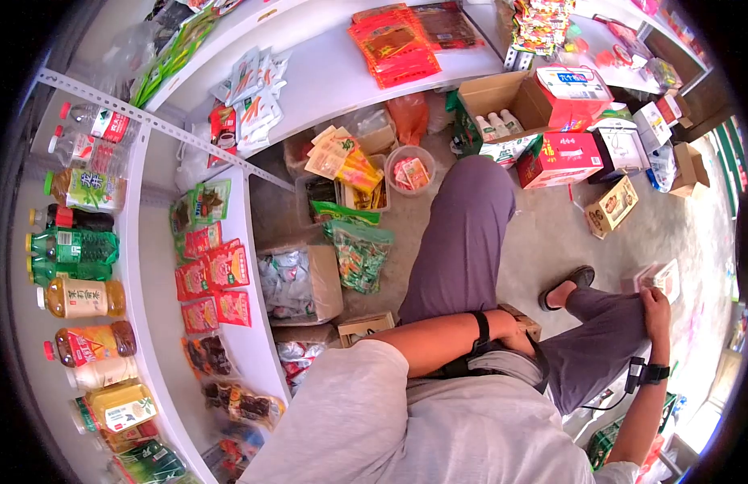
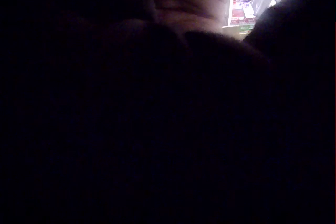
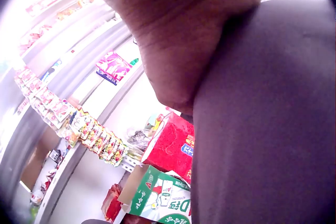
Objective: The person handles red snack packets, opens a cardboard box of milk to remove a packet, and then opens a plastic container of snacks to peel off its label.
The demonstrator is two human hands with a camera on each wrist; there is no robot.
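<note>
A person in grey trousers (image 1: 463, 234) and a pale shirt sits with both forearms low. The left hand (image 1: 518, 337) lies in the lap, with its fingers hidden; a brown wooden edge (image 1: 526, 321) shows just beyond it. Its wrist view is nearly all dark, with a bit of skin (image 2: 194, 3) at the top. Over the bent right knee rests the right hand (image 1: 656, 313), fingers draped forward. The right wrist view shows this hand (image 3: 184, 45) against the trouser cloth (image 3: 262, 119), fingertips out of sight. Beside that knee stands a pale box (image 1: 663, 281).
Shelves with several bottles (image 1: 83, 298) and snack packets (image 1: 217, 270) line the left. On the floor ahead are an open carton (image 1: 503, 101), a red box (image 1: 559, 160), a small tan box (image 1: 612, 207), a clear tub (image 1: 409, 169) and a bag of green packets (image 1: 360, 256).
</note>
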